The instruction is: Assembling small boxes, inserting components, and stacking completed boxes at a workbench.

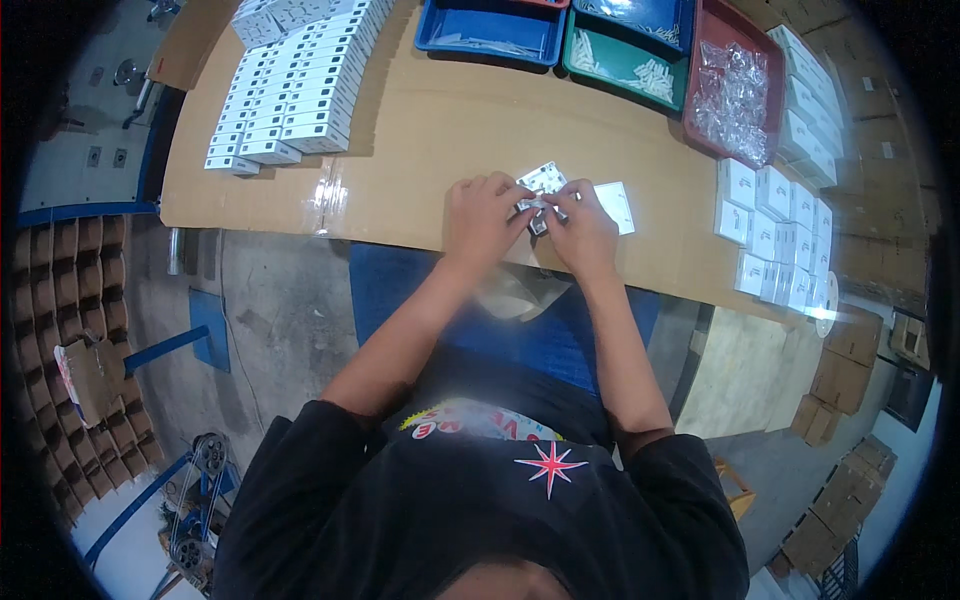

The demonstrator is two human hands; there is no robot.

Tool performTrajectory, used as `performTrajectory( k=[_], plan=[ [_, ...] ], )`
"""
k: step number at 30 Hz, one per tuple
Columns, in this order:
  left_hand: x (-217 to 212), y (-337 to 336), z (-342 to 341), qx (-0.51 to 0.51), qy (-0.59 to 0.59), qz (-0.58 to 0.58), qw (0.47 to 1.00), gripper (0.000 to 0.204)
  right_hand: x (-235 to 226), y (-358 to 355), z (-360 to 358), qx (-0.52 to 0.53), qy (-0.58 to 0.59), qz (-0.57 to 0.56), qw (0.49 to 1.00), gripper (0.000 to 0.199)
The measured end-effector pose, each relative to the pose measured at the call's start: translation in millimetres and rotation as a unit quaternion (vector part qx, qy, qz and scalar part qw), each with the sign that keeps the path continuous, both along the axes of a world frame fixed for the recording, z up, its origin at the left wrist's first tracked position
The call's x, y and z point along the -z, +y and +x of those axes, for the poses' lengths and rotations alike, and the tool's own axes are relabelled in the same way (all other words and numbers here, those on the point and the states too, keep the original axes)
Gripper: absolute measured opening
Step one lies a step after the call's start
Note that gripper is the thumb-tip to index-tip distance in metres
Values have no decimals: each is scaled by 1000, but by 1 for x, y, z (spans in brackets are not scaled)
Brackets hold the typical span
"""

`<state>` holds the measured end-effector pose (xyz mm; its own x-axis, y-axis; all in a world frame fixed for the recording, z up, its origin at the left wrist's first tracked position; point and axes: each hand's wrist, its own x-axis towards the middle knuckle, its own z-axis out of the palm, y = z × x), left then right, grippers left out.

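Note:
Near the table's front edge, my left hand and my right hand meet with fingertips pinched together on a small whitish piece. Its exact kind is too small to tell, and the fingers cover part of it. Just behind the fingertips lies a white printed piece with dark marks; whether it joins the held piece I cannot tell. Below the fingers a small dark part shows. A flat white rectangle, like a small box or leaflet, rests beside my right hand.
Long rows of small white boxes stand at the far left. Blue, green and red trays line the back, holding small white parts and clear plastic pieces. More white boxes are stacked at the right edge.

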<state>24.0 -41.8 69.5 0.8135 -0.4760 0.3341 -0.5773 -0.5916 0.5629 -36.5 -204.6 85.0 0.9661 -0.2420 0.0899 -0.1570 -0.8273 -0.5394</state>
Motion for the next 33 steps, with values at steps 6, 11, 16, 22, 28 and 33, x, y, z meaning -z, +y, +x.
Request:
performTrajectory(
  k=[6, 11, 16, 22, 28, 33],
  plan=[
    [5, -2, 1, -11, -2, 15, 1000, 13, 6, 1, 1, 3, -16, -17, 1000, 14],
    [4, -2, 0, -11, -5, 8, 1000, 13, 8, -8, -1, 4, -31, 5, 999, 12],
    [4, -5, -1, -31, -2, 3, 1000, 13, 3, -3, -1, -2, -27, -18, 999, 11],
    [3, -9, -5, -61, -24, 22, 998, 12, 2, 5, -1, 15, 0, -75, 997, 13],
    [1, -2, -1, -32, -27, 35, 999, 12, 8, 3, 3, 9, -14, -81, 997, 13],
    [-1, -5, -1, -42, -27, 39, 998, 12, 15, 2, 4, 9, -38, -64, 997, 11]
  ],
)
